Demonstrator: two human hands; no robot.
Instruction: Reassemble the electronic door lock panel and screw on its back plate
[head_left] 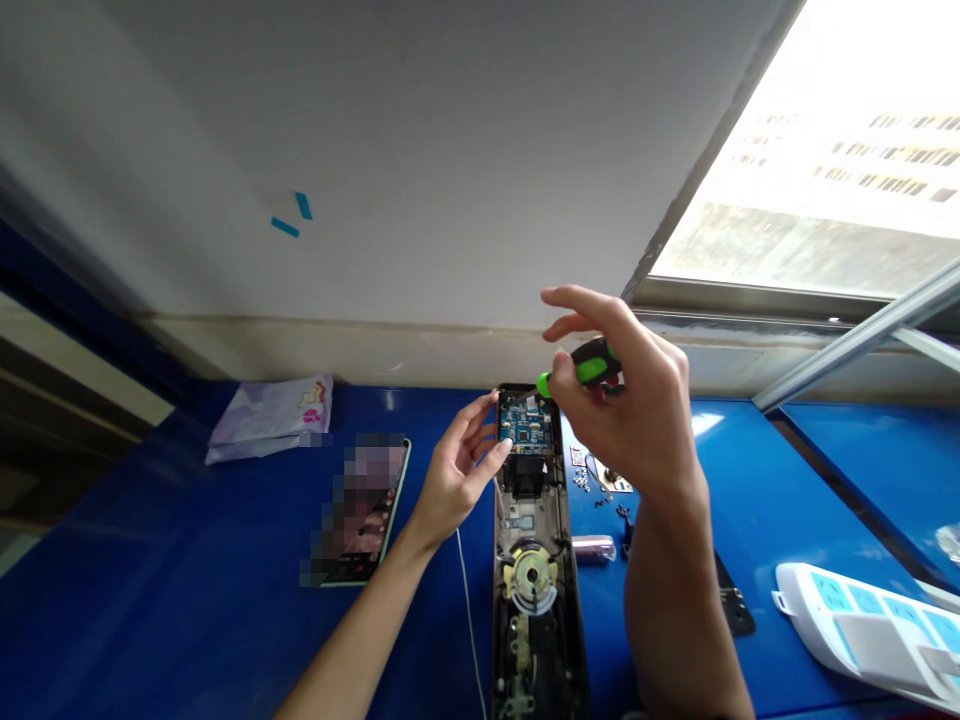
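One long dark casing [551, 515], opened, lying lengthwise on the blue table [187, 530]; one circuit board [538, 440] in its far end, taken here as the clock's centre, the casing running off toward six. One left hand [454, 470] at eight o'clock: fingers bent against the casing's rim, thumb over the board's edge, presumably to steady the work; whether they clamp or merely rest cannot be told. One right hand [645, 410] at three o'clock: fingers wrapped around a screwdriver [594, 369], slanted toward the board's eleven o'clock corner, probably leaving the tip visible; tip contact too small to confirm. Small loose parts [581, 480] at four o'clock, likely kept near yet outside the casing against loss. Phone [367, 520] farther out at eight, seemingly set aside. Materials: casing, hard moulded trough, long and narrow; board, thin, flat, studded with components; screwdriver, chunky black-and-green handle, slim shaft; round disc [531, 577] at six o'clock, metallic, yellowish surround; cylinder [592, 548] at five, pinkish, glossy; cable [469, 600] at seven, white, thin; packet [274, 418] at nine, soft, creased, pale purple; power strip [862, 635] at four, well apart, smooth white shell, light-blue panels; table top, smooth, faintly reflective.
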